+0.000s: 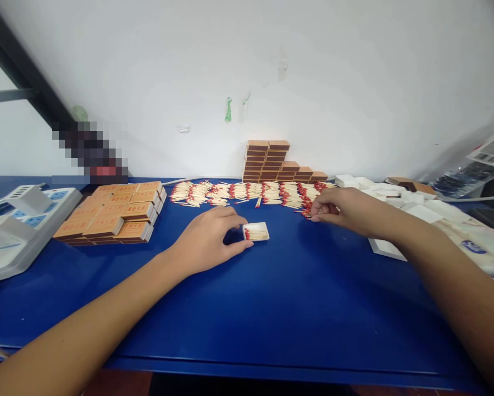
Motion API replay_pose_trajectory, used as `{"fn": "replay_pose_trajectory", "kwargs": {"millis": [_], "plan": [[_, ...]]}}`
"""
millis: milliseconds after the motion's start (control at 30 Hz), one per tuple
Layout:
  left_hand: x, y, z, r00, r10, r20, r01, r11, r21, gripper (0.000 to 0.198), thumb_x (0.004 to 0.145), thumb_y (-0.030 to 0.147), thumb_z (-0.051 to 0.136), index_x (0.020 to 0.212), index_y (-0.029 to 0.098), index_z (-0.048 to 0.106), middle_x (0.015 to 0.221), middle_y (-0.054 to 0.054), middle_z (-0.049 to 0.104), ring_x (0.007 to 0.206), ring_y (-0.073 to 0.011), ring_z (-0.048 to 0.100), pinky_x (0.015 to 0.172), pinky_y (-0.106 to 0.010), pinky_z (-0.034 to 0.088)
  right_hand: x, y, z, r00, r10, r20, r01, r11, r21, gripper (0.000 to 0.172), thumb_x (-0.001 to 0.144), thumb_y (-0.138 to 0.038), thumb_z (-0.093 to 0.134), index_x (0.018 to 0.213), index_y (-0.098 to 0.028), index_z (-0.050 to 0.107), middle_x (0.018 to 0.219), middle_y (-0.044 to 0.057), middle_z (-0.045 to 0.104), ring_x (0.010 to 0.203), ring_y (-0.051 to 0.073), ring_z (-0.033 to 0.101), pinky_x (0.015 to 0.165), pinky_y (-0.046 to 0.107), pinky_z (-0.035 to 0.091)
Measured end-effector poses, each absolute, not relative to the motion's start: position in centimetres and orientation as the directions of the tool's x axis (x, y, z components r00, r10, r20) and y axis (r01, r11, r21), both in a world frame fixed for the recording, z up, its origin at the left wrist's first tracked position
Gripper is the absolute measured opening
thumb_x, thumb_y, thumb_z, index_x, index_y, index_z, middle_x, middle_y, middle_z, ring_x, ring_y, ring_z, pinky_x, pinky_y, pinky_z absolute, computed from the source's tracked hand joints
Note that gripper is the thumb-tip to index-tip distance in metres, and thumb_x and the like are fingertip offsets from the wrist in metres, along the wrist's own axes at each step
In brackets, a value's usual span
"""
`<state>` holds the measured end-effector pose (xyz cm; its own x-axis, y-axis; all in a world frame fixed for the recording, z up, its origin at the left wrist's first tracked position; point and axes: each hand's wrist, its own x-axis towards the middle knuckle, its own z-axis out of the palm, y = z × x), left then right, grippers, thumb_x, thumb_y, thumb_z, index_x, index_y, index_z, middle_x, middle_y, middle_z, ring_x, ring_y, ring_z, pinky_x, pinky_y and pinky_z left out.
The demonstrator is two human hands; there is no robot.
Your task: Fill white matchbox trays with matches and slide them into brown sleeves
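Observation:
My left hand [207, 240] holds a small white matchbox tray [265, 237] on the blue table by its left end, between thumb and fingers. Inside the tray lies a layer of matches [256, 234], their red heads toward my left hand. My right hand [340, 206] is at the right end of a long row of loose matches [247, 191], fingers curled and pinched on matches at the near edge. How many matches it grips is hidden by the fingers.
Orange matchboxes [103, 225] are stacked at the left, beside a white power strip [36, 236]. More matchboxes [265, 159] stand in steps against the wall. White trays [389, 248] and a plastic package [488, 242] lie at the right. The blue table [247, 324] has a front edge near me.

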<state>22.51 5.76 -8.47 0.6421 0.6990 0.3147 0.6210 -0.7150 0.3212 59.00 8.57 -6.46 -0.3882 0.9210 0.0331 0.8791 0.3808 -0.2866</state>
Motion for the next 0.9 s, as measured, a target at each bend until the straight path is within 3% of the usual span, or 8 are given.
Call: {"fn": "replay_pose_trajectory", "kwargs": {"millis": [333,700,900], "plan": [[22.5,5.8,-8.5,0.648,0.690,0.321,0.618,-0.723,0.308,0.028,0.099,0.037,0.080,0.123,0.021,0.078,0.114,-0.008,0.077,0.103,-0.0251,0.074,0.086,-0.039,0.057,59.3,8.8,-6.7,-0.408,0.911,0.061,0.867,0.407,-0.288,0.032,0.093,-0.055,0.068,0.087,-0.026,0.078,0.083,0.007,0.080,0.070,0.022,0.068,0.062,0.032,0.046],[22.4,5.7,-8.5,0.652,0.683,0.330,0.611,-0.731,0.305,0.029,0.100,0.037,0.080,0.123,0.020,0.078,0.114,-0.008,0.077,0.104,-0.0249,0.074,0.087,-0.038,0.058,58.5,8.4,-6.9,-0.401,0.916,0.025,0.876,0.391,-0.282,0.032,0.098,-0.051,0.062,0.086,-0.024,0.074,0.080,0.007,0.077,0.068,0.022,0.065,0.062,0.033,0.045],[22.7,5.7,-8.6,0.657,0.676,0.333,0.604,-0.737,0.305,0.029,0.099,0.037,0.081,0.123,0.019,0.078,0.113,-0.007,0.077,0.102,-0.0251,0.073,0.086,-0.039,0.057,54.4,6.2,-6.5,-0.459,0.876,0.146,0.792,0.478,-0.380,0.028,0.105,-0.045,0.060,0.092,-0.024,0.074,0.084,0.006,0.073,0.072,0.020,0.063,0.065,0.032,0.046]]}}
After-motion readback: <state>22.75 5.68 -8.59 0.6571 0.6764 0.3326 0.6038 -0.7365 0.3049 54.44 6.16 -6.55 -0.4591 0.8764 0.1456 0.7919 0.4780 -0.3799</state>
